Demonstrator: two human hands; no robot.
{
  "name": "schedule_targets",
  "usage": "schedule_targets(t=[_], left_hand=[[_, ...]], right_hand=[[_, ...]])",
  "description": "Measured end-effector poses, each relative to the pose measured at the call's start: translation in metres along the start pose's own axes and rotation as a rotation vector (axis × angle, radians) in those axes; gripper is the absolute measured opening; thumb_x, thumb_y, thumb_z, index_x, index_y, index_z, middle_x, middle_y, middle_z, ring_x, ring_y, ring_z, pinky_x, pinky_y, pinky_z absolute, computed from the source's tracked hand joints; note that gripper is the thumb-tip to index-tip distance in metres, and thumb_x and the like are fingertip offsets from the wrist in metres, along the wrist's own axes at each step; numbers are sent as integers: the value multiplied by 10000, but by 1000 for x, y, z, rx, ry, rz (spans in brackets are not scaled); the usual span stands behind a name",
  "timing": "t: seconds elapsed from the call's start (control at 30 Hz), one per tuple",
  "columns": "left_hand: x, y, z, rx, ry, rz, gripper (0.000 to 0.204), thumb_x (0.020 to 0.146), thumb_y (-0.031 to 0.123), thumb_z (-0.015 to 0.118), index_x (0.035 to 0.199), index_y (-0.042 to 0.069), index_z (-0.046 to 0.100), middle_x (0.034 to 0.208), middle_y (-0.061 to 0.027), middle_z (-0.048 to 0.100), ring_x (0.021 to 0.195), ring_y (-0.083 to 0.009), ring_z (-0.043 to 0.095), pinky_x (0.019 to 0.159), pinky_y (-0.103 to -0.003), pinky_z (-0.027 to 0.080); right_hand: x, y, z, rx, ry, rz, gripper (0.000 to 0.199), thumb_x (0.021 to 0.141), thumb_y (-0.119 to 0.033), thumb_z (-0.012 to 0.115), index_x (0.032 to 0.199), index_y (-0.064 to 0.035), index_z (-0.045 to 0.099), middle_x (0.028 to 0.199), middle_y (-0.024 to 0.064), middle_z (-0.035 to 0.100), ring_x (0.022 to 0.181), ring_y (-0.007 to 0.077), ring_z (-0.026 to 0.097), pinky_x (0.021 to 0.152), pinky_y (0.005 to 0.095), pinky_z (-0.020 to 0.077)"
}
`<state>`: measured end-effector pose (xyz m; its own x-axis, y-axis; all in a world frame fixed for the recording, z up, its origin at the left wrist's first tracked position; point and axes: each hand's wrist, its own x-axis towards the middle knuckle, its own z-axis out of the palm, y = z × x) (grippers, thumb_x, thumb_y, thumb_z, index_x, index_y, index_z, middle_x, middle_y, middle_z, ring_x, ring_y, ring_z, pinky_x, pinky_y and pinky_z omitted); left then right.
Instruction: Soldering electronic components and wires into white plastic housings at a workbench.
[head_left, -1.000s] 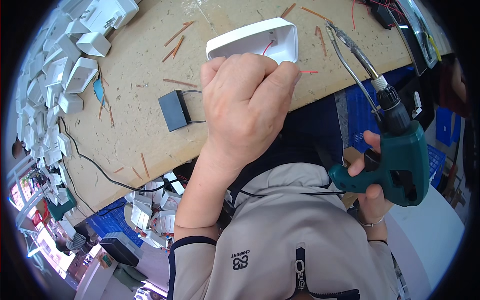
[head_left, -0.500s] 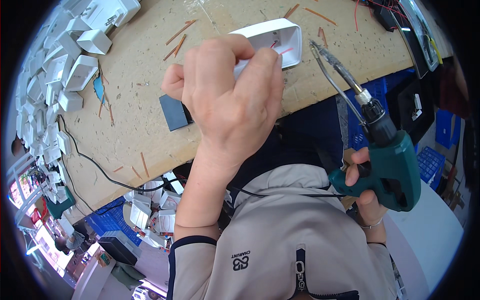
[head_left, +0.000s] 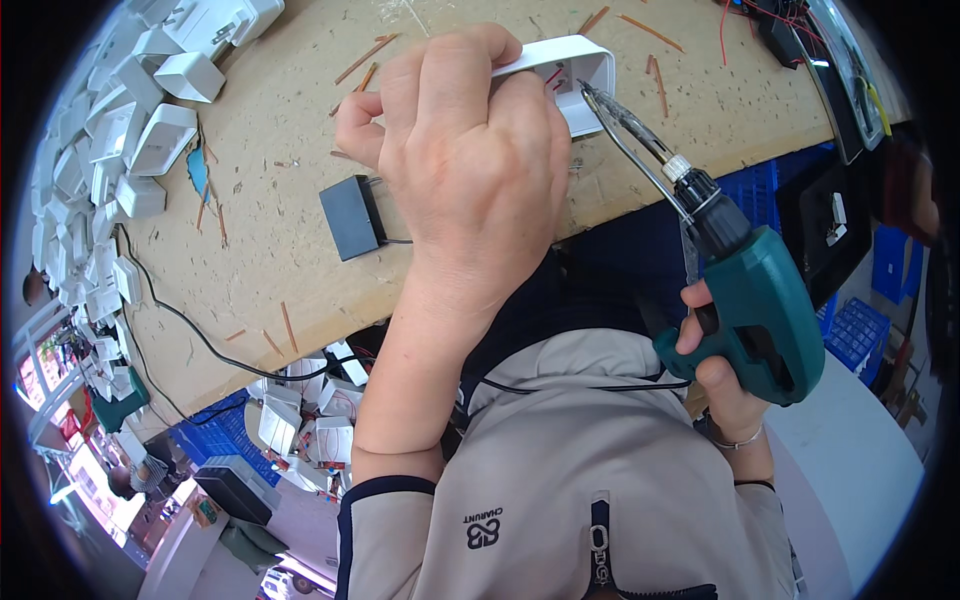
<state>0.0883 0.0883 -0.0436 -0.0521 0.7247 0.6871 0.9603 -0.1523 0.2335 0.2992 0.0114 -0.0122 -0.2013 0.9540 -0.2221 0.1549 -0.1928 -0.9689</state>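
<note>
My left hand [head_left: 475, 150] is closed on a white plastic housing [head_left: 597, 62], its open side turned to the right. Inside the housing a short red wire [head_left: 554, 76] shows, partly hidden by my fingers. My right hand [head_left: 712, 350] grips a green soldering gun [head_left: 772, 305], fingers round its handle and trigger. The gun's metal tip [head_left: 598, 100], with a thin curved tube beside it, is at the housing's open edge; I cannot tell whether it touches. A small dark box [head_left: 352, 218] with a thin lead lies on the table left of my left wrist.
Many white plastic housings [head_left: 125, 130] are heaped at the left. Thin brown sticks [head_left: 650, 33] lie scattered over the worn table [head_left: 270, 210]. A black cord [head_left: 210, 345] crosses the near left edge. More white parts [head_left: 305, 425] sit below the table. Blue crates [head_left: 855, 325] stand at the right.
The soldering gun has moved left and up, bringing its tip to the housing. My left hand has shifted slightly up with the housing, uncovering more of the dark box.
</note>
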Motion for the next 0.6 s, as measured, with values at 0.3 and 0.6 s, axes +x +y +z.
schedule_targets(t=[0.3, 0.6], left_hand=[[1, -1, 2, -13, 11, 4, 44, 613, 93, 629, 646, 65, 622, 843, -1, 552, 800, -164, 487, 762, -313, 245], [2, -3, 1, -30, -4, 20, 45, 610, 88, 624, 649, 66, 617, 843, -7, 548, 790, -168, 484, 748, -316, 248]], right_hand=[[7, -1, 2, 18, 2, -2, 673, 681, -409, 696, 1116, 40, 445, 961, 134, 546, 657, 116, 534, 559, 228, 435], [13, -3, 5, 24, 11, 10, 668, 682, -380, 704, 1124, 43, 435, 954, 139, 540, 654, 122, 529, 560, 231, 435]])
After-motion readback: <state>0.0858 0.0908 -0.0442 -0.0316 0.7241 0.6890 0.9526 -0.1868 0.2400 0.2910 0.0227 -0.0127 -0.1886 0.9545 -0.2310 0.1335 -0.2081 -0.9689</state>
